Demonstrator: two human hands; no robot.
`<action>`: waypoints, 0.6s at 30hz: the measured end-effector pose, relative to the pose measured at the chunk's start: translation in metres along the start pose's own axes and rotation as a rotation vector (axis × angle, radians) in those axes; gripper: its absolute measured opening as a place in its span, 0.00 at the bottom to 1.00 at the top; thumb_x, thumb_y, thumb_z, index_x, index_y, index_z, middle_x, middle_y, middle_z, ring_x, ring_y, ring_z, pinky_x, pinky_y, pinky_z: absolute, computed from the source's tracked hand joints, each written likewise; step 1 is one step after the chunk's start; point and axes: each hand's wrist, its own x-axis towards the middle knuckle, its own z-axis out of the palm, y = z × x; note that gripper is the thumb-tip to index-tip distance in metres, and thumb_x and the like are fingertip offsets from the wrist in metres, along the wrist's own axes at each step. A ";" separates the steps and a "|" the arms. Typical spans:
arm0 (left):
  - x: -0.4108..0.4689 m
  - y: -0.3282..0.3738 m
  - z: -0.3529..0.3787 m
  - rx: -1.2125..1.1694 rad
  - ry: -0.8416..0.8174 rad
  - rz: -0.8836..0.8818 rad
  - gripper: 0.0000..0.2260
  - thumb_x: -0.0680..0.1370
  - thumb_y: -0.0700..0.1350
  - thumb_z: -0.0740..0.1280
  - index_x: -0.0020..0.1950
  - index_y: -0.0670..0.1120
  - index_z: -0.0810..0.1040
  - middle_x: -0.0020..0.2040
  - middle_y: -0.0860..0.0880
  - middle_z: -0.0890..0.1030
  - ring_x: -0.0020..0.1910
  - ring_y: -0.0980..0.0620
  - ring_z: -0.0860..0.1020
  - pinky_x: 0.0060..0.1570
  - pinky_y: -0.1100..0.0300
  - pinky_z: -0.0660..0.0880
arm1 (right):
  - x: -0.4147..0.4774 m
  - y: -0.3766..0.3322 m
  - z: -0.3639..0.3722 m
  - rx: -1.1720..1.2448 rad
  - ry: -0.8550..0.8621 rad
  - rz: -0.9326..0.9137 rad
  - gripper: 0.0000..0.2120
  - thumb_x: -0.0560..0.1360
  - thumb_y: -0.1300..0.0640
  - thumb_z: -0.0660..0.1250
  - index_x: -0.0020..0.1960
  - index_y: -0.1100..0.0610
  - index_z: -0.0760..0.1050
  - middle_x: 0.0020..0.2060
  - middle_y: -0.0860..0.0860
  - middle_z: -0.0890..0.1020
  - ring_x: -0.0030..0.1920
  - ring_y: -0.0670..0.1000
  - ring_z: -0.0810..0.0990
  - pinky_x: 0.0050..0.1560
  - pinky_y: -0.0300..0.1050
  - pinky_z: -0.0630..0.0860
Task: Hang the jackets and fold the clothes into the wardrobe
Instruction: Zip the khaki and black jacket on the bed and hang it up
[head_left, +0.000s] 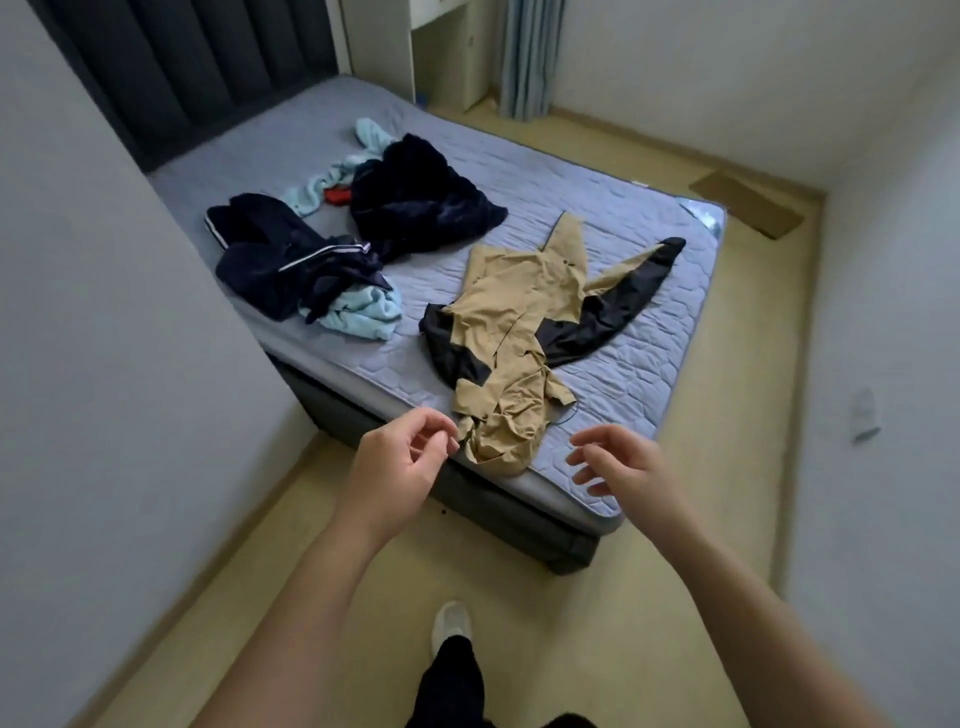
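- Tan jacket with black sleeves and side panels (519, 322), spread out on quilted grey-blue mattress (649, 291), crumpled end at the near edge.
- Left hand (400, 457) just beside that crumpled end, fingers loosely curled, grasping nothing.
- Right hand (623, 467) over the mattress's near corner, fingers relaxed and spread, released, apart from the jacket.
- Farther back: dark navy fleece garment (415, 202), navy jacket with white stripes (280, 260), light blue towelling cloth (363, 309) tucked under its edge.
- Flat brown cardboard piece (748, 203) on the floor beyond the bed.
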 end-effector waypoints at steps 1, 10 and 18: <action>0.024 -0.001 0.006 0.001 -0.040 -0.001 0.11 0.77 0.40 0.64 0.41 0.57 0.78 0.37 0.60 0.82 0.38 0.61 0.80 0.39 0.73 0.73 | 0.018 0.001 -0.005 -0.002 0.030 0.010 0.10 0.78 0.64 0.62 0.45 0.51 0.78 0.38 0.49 0.83 0.35 0.47 0.81 0.39 0.43 0.77; 0.189 -0.061 0.099 0.193 -0.382 -0.161 0.11 0.76 0.40 0.66 0.39 0.56 0.77 0.36 0.58 0.82 0.36 0.62 0.78 0.38 0.68 0.72 | 0.171 0.068 -0.033 -0.053 -0.011 0.316 0.09 0.78 0.62 0.60 0.45 0.50 0.76 0.39 0.48 0.82 0.37 0.47 0.81 0.38 0.41 0.76; 0.297 -0.205 0.199 0.339 -0.478 -0.539 0.10 0.75 0.42 0.64 0.37 0.56 0.76 0.40 0.53 0.81 0.42 0.54 0.77 0.38 0.60 0.72 | 0.347 0.195 -0.031 -0.283 -0.097 0.556 0.09 0.77 0.62 0.57 0.49 0.55 0.76 0.45 0.53 0.81 0.43 0.50 0.79 0.41 0.39 0.74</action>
